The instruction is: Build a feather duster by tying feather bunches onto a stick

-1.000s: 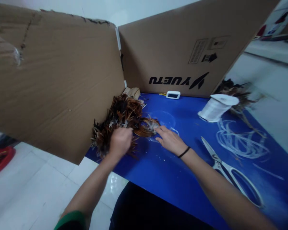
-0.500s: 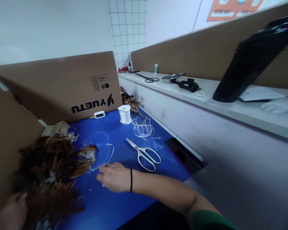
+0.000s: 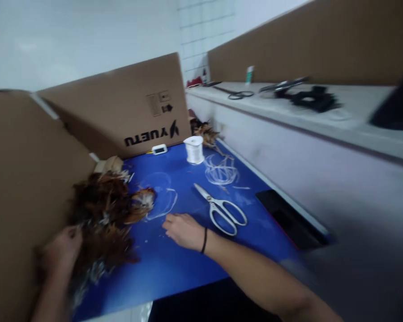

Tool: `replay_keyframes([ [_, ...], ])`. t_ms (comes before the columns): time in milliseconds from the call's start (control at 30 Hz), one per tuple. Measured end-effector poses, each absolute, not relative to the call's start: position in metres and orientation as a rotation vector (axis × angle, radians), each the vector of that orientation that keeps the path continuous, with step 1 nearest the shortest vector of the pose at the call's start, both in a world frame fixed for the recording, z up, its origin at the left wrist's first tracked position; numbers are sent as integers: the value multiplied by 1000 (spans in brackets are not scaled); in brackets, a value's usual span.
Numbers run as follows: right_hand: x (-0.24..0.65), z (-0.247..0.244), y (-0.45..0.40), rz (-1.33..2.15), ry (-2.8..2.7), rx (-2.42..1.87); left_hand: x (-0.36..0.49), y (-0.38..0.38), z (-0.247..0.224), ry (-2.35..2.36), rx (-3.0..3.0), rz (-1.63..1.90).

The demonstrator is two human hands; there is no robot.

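Observation:
Brown feathers (image 3: 102, 197) lie in a thick pile at the left of the blue tabletop, against the cardboard. At the pile's left edge is my left hand (image 3: 62, 250), blurred, its fingers curled together; what they pinch, if anything, cannot be made out. My right hand (image 3: 184, 230), with a black band at the wrist, rests low over the table with fingers bent and close together. Its fingertips are beside a thin white ribbon (image 3: 172, 203), and any small thing in them is hidden. A small feather bundle (image 3: 143, 203) lies between the pile and the ribbon. Silver scissors (image 3: 221, 210) lie right of my right hand.
A white spool (image 3: 194, 150) stands at the back beside loose coiled ribbon (image 3: 221, 170). A dark phone (image 3: 289, 217) lies along the right edge. Cardboard (image 3: 147, 103) walls the back and left. The right-hand shelf (image 3: 255, 96) carries long scissors and a black strap-like item.
The view has swung left and tilted, so things appear farther right. My left hand has moved up along the feather pile's left edge. My right hand stays near the ribbon.

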State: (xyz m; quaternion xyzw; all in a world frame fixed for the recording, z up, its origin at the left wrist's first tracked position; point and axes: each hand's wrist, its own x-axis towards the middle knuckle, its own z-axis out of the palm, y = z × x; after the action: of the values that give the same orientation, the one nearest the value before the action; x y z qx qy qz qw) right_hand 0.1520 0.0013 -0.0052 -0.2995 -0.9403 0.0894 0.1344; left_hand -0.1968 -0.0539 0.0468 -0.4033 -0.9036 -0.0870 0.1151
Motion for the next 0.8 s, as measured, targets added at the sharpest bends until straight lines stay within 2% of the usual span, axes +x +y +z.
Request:
replay_keyframes([
  [100, 153, -6, 2, 293, -2722, -858, -212, -46, 34, -2511, -1154, -388],
  [233, 151, -11, 2, 319, -2715, -847, -214, -50, 32, -2381, -1169, -786],
  [533, 147, -25, 3, 303, -2687, -815, -204, -49, 29, -2323, -1000, -1954],
  [667, 147, -27, 4, 301, -2679, -809, -196, -53, 32, -2317, -1064, -2291],
  [800, 147, -30, 6, 309, -2682, -791, -192, -55, 31, -2279, -1127, -2475],
])
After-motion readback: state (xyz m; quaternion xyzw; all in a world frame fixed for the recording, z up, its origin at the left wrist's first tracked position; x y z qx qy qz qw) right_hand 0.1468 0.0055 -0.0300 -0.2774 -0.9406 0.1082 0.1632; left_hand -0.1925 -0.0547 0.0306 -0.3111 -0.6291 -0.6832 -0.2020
